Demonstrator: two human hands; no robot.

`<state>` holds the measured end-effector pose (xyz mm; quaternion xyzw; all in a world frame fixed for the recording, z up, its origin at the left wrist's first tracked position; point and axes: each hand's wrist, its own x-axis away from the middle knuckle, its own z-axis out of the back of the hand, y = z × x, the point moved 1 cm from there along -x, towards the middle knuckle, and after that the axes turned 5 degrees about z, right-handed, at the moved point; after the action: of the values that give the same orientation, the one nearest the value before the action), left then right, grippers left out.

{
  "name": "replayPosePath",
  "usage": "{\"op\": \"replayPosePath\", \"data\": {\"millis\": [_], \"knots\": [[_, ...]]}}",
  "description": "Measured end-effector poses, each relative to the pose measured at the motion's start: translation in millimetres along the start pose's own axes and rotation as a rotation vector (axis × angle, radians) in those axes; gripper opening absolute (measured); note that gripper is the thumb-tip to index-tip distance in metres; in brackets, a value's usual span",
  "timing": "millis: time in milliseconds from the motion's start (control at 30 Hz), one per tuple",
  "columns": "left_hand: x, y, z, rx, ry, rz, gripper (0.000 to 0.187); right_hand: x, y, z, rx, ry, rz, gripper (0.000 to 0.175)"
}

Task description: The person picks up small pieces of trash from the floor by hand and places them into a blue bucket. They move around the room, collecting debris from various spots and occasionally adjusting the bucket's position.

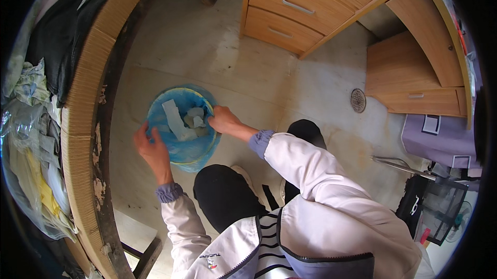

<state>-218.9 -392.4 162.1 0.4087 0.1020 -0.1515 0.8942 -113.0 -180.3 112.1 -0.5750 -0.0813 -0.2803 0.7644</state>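
On the floor before me stands a round waste bin lined with a blue plastic bag, a yellow ring running around its mouth. Inside lie a long white paper strip and several crumpled pale scraps. My right hand grips the bin's right rim together with the liner, its fingertips hidden over the edge. At the opposite rim is my left hand, slightly blurred, thumb and fingers apart and nothing seen between them. Whether its fingertips touch the liner is unclear.
A bed frame edge with a corrugated-looking tan side runs along the left, piled with clothes and a clear plastic bag. Wooden drawers and a desk cabinet stand ahead and right. A floor drain lies near the cabinet.
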Motion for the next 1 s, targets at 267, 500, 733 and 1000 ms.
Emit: {"op": "replayPosePath", "data": {"millis": [267, 500, 733, 1000], "knots": [[-32.0, -25.7, -8.9, -0.022, 0.058, -0.011, 0.032, -11.4, -13.6, 10.8, 0.073, -0.045, -0.063, 0.040], [-22.3, -19.9, 6.8, -0.011, 0.083, -0.033, 0.028, 2.5, -16.0, 49.7, 0.024, -0.227, -0.033, 0.086], [-54.3, 55.8, 58.5, 0.178, 0.277, -0.329, 0.021, 14.5, 100.4, 192.7, -0.164, -0.064, -0.255, 0.067], [-115.7, 88.2, 102.5, 0.258, 0.624, -0.529, 0.019, 141.9, 242.5, 204.7, -0.480, -0.103, -0.658, 0.052]]}}
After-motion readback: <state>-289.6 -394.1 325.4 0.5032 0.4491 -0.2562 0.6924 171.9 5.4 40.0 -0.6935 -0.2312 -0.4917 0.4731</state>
